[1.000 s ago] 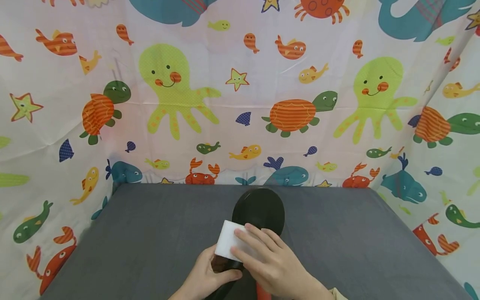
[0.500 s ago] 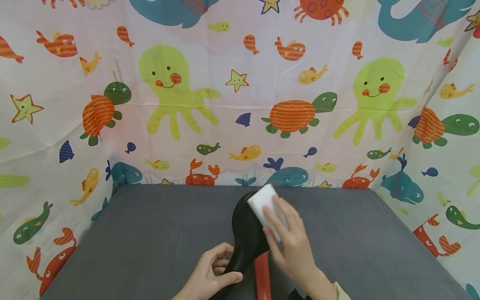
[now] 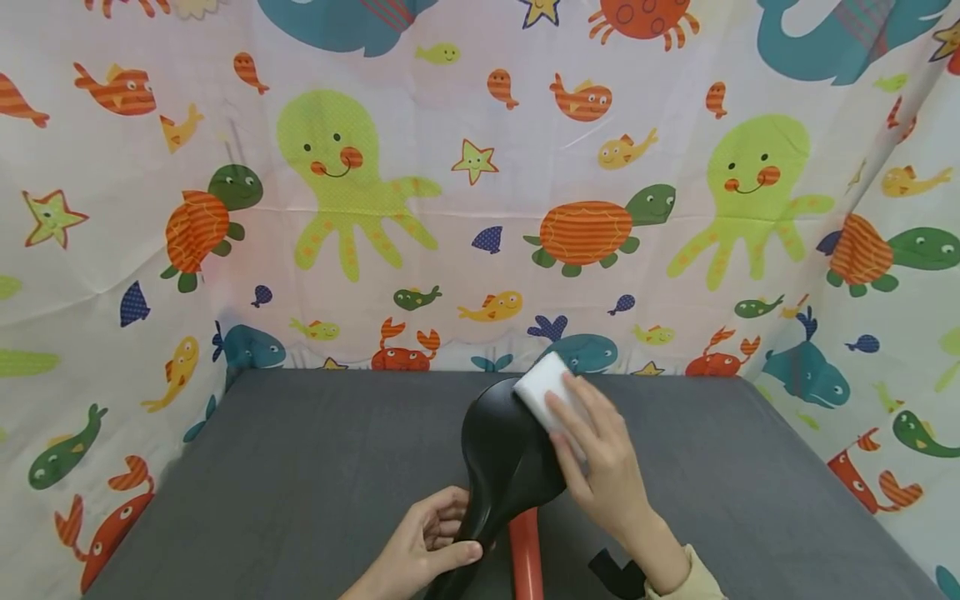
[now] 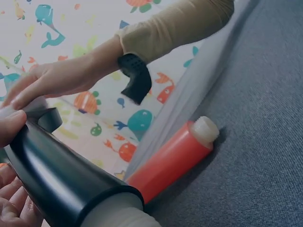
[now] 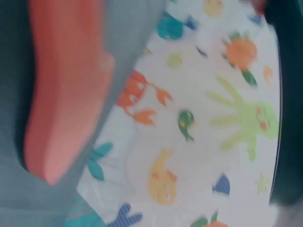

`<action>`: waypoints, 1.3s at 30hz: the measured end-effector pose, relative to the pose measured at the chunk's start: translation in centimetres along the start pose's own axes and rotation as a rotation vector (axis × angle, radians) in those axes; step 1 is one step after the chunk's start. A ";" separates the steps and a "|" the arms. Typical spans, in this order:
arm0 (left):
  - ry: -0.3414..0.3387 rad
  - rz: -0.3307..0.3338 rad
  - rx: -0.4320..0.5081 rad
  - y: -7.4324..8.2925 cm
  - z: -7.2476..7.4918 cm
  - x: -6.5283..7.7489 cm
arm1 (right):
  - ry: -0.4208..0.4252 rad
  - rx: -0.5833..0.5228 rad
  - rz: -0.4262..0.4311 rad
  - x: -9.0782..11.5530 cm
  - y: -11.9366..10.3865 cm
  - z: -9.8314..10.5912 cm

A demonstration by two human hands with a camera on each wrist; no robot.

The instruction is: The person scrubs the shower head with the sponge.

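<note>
A black hand shower head [image 3: 510, 450] is held tilted up over the table by my left hand [image 3: 420, 537], which grips its handle with the thumb in front. In the left wrist view the black handle [image 4: 71, 179] ends in a white threaded connector [image 4: 120, 215]. My right hand [image 3: 607, 454] holds a white sponge [image 3: 542, 390] against the upper right edge of the shower head. Part of the sponge is hidden by the fingers.
Behind the shower head, a red tube-like handle [image 3: 527, 554] with a white threaded end [image 4: 206, 130] lies on the grey table [image 3: 337, 467]. A black piece [image 3: 617, 575] hangs at my right wrist. A curtain [image 3: 480, 225] printed with sea animals surrounds the table.
The sponge in my right hand has moved from low over the handle up to the head's right edge. The shower head has turned in my left hand, uncovering more of the red handle.
</note>
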State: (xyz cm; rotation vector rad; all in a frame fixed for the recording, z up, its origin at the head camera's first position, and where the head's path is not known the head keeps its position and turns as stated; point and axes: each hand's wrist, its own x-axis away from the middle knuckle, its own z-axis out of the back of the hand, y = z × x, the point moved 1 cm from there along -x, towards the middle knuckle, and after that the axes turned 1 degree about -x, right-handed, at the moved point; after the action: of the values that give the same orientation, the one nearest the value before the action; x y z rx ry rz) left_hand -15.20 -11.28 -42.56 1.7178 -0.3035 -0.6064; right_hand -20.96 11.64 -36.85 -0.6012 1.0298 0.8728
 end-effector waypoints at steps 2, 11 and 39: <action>-0.011 -0.009 0.001 0.1 0.0 0.0 | 0.003 0.012 -0.103 -0.2 0.6 0.3; 0.017 -0.072 0.010 0.0 0.4 -0.1 | -0.103 -0.028 0.239 1.9 -3.9 -1.0; -0.193 0.002 0.436 -0.3 0.7 0.2 | 0.076 0.044 0.215 1.5 -3.1 -0.8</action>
State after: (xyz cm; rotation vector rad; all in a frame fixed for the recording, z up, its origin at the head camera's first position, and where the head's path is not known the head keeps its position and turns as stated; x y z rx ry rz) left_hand -15.48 -11.88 -43.03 2.0766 -0.6083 -0.7454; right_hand -18.38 9.89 -38.45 -0.4957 1.1950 1.0184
